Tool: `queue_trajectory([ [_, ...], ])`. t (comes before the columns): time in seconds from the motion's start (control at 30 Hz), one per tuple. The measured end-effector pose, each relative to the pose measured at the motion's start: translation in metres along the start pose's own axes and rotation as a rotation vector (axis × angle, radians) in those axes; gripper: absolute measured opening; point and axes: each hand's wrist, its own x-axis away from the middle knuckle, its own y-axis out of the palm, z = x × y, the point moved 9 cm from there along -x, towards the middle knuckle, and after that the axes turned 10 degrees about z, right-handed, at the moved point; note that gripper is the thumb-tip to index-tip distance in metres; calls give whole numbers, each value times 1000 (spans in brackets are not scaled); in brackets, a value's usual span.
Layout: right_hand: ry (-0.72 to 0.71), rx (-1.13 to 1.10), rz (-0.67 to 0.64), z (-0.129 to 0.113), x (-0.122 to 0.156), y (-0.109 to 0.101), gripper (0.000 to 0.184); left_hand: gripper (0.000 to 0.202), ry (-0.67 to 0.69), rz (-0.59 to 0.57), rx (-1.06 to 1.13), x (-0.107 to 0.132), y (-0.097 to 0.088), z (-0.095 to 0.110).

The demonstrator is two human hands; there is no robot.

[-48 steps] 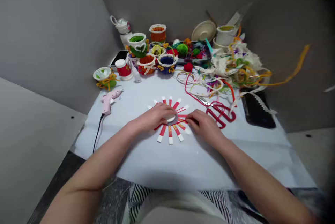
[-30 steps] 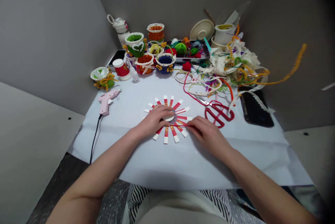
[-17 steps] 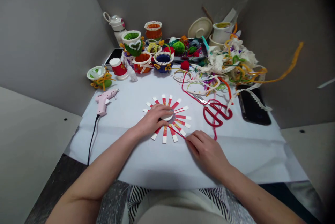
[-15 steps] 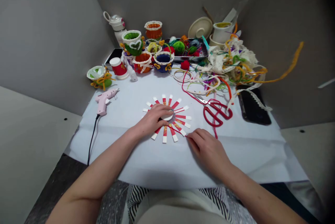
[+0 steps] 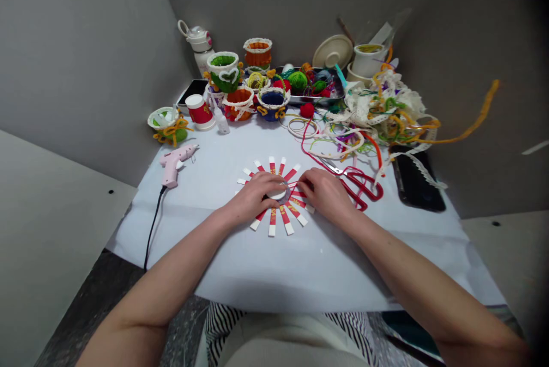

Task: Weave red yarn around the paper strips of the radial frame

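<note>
A red-and-white paper cup [image 5: 273, 219], cut into strips that fan out flat like a sun, lies on the white-covered table. My left hand [image 5: 255, 194] grips its round base from the left, thumb in front and fingers over the far side. On the cup's right side, my right hand [image 5: 325, 192] pinches a strand of red yarn [image 5: 294, 183] close to the base and covers some strips. The yarn runs back to a small red ball [image 5: 307, 110]. Red-handled scissors [image 5: 360, 184] lie just beyond my right hand, partly hidden by it.
A pink glue gun [image 5: 174, 166] with a black cord lies left. Yarn-covered cups [image 5: 238, 103], a glue bottle [image 5: 222, 122], another red cup [image 5: 199, 111] and a tray of yarn balls [image 5: 315, 98] stand behind. Tangled lace and yarn [image 5: 381, 110] and a phone [image 5: 418, 181] are right.
My right hand has moved up and away from me, from the cup's near-right edge to its right side, bringing the yarn along. My left hand stays on the base.
</note>
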Motion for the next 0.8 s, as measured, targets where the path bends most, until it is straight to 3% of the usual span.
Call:
queue_trajectory([
  [0.47, 21, -132, 7, 2, 3, 3, 14, 37, 2, 25, -27, -1, -1, 5],
  [0.8, 10, -335, -32, -3, 48, -19, 15, 43, 139, -290, 147, -21, -3, 11],
])
